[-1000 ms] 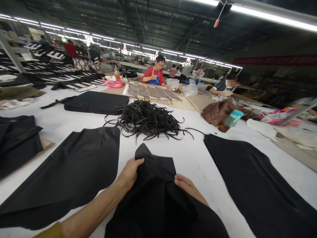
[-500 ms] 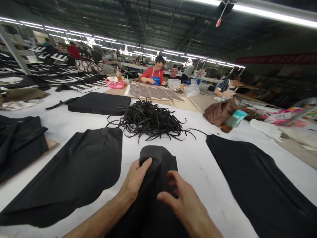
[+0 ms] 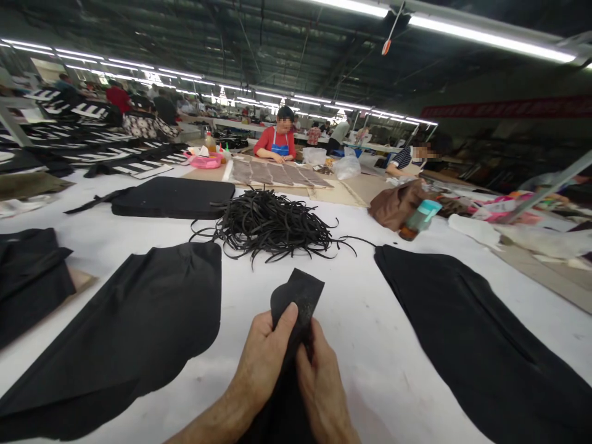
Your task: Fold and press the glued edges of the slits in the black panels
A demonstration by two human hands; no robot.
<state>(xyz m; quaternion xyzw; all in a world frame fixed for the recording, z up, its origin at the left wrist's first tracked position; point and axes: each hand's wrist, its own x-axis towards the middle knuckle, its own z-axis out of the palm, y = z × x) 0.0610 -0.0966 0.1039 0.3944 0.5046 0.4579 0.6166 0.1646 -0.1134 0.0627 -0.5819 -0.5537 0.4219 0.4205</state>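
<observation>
Both my hands are on a black fabric piece (image 3: 300, 290) in the lower middle, its far end bunched narrow with a flap sticking up. My left hand (image 3: 266, 354) is closed on it, thumb pressed on top. My right hand (image 3: 324, 382) pinches the right edge, with fingertips partly hidden behind the cloth. To the left lies a flat black fabric panel (image 3: 152, 308). A stack of black panels (image 3: 467, 320) rests to the right. Beyond my hands is a tangled heap of thin black strips (image 3: 272, 225).
A black padded slab (image 3: 173, 197) lies behind the left panel on the white table (image 3: 356, 320). More black cloth (image 3: 28, 283) is at far left. A teal-lidded bottle (image 3: 420, 219) stands by brown cloth (image 3: 393, 203). A person in red (image 3: 276, 142) works across the table.
My right hand has come in from an open pose and taken hold of the fabric's right side. The piece, wider before, is now gathered narrow. The view has shifted slightly.
</observation>
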